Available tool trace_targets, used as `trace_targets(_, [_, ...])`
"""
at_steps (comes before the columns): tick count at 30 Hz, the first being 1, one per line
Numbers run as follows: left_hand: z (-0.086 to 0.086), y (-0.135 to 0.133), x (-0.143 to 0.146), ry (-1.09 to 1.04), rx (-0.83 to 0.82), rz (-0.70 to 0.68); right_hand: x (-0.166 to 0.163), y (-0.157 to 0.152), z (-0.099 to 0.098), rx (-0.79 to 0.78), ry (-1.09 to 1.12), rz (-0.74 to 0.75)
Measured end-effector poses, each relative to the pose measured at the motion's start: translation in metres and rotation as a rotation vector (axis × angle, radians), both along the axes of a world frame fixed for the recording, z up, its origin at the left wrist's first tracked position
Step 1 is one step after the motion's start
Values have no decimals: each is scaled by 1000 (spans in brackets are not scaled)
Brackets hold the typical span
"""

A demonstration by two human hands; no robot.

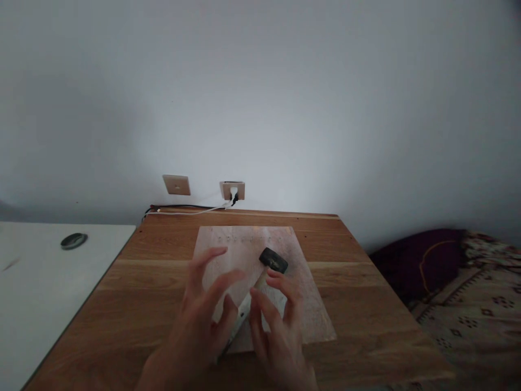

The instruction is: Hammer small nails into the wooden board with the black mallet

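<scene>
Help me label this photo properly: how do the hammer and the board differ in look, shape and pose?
The hammer has a dark head, while the board is pale with a row of small marks.
The hammer is long and narrow with a blocky head; the board is a broad, flat sheet.
The hammer slants across the board, whereas the board lies flat on the table.

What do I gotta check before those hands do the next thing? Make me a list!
1. Hammer head inside the edges of the board: ok.
2. Left hand wrapped around the handle: not ok, its fingers are spread.
3. Right hand touching the handle: cannot tell.
4. White cord away from both hands: ok, it runs along the back of the table.
5. Board fastened down: cannot tell.
</scene>
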State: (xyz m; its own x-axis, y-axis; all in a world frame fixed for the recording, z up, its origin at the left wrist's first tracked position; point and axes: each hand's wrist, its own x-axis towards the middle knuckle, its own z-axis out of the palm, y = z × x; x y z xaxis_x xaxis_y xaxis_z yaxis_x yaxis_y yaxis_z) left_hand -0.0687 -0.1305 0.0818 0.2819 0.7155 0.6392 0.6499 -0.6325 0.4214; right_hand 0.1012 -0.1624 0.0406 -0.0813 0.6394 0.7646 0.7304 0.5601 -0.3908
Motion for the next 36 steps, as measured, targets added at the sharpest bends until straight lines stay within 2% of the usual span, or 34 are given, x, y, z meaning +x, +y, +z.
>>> trace_targets(2, [-3, 1, -1, 77, 64, -42, 0, 1, -1, -17, 2, -13])
trace_targets(6, [-12, 8, -3, 200, 91, 106, 3, 3, -6, -38, 28, -48])
trace_targets(11, [-27, 10, 3, 288, 10, -55, 11, 1, -13, -120, -1, -1])
trace_targets(13, [-31, 10, 5, 277, -7, 10, 14, 0, -12, -104, 64, -30])
trace_targets(15, [-30, 8, 9, 195, -77, 22, 17, -1, -10, -91, 110, -51])
trace_targets(19, [-16, -6, 25, -126, -386, -270, 21, -1, -9, -137, 69, 50])
trace_targets(21, [-11, -13, 34, -254, -492, -336, 23, -2, -9, -151, 71, 79])
trace_targets(25, [-14, -16, 41, -391, -608, -290, 25, -6, -9, -154, 69, 92])
trace_targets(28, [-19, -14, 41, -440, -659, -317, 24, -10, -9, -179, 63, 113])
trace_targets(33, [-22, -14, 43, -505, -676, -294, 20, -9, -9, -245, 69, 141])
trace_targets(36, [-24, -15, 43, -541, -688, -291, 19, -8, -9, -222, 53, 151])
